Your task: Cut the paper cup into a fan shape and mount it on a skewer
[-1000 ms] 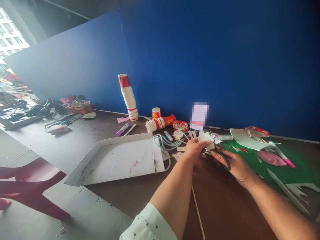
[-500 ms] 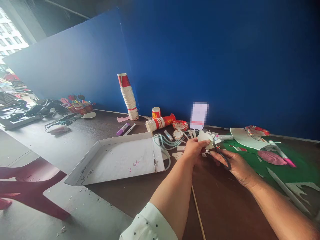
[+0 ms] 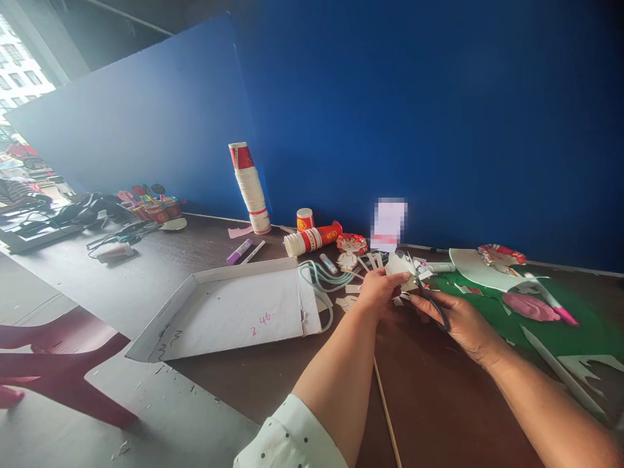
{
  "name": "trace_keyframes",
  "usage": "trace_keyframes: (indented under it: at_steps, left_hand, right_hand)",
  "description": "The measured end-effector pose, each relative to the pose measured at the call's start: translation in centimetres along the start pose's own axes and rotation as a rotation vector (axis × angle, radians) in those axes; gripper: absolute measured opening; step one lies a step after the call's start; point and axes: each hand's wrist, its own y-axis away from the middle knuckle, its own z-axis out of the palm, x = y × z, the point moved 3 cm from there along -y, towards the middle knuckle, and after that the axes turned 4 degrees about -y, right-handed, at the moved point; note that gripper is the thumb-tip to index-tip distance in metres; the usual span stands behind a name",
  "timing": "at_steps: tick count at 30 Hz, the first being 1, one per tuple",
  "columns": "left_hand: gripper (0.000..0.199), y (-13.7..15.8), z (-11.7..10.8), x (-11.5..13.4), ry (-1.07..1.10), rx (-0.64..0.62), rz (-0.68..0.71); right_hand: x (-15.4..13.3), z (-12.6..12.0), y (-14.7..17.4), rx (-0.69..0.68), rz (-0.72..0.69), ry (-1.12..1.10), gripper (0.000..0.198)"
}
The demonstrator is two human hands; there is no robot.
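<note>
My left hand [image 3: 383,289] pinches a pale piece of cut paper [image 3: 398,265] with narrow strips fanning out on its left side. In my right hand [image 3: 451,318] is a pair of scissors [image 3: 429,299], its blades pointing up and lying against the paper's right edge. My fingers partly hide the paper's lower part. Just behind my left hand lies a paper figure [image 3: 347,260] with a red and white frilled top. Several paper scraps [image 3: 347,303] are scattered beside my left wrist.
An open white cardboard box lid [image 3: 234,312] lies left, beside a coiled pale cable [image 3: 316,276]. Behind stand a tall stack of paper cups [image 3: 252,195] and toppled cups [image 3: 312,240]. A thin stick [image 3: 385,409] lies in front. Green sheet [image 3: 468,312] and pink marker [image 3: 556,305] are right.
Hardly anything differs. Both hands, the paper and the scissors keep almost the same place.
</note>
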Motion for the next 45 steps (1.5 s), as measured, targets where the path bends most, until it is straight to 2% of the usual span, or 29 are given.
trace_keyframes:
  at_steps: [10, 32, 45]
  left_hand:
    - [0.033, -0.2, -0.1, 0.0, -0.02, 0.018, 0.018]
    - [0.024, -0.1, -0.2, 0.1, -0.069, 0.007, 0.017]
    - [0.028, 0.0, -0.2, 0.3, -0.071, 0.018, 0.002]
  right_hand:
    - [0.1, 0.0, 0.0, -0.006, -0.019, 0.032, 0.042]
    - [1.3, -0.4, -0.3, -0.003, 0.064, 0.11, 0.04]
    - [1.9, -0.1, -0.5, -0.032, 0.051, 0.052, 0.036]
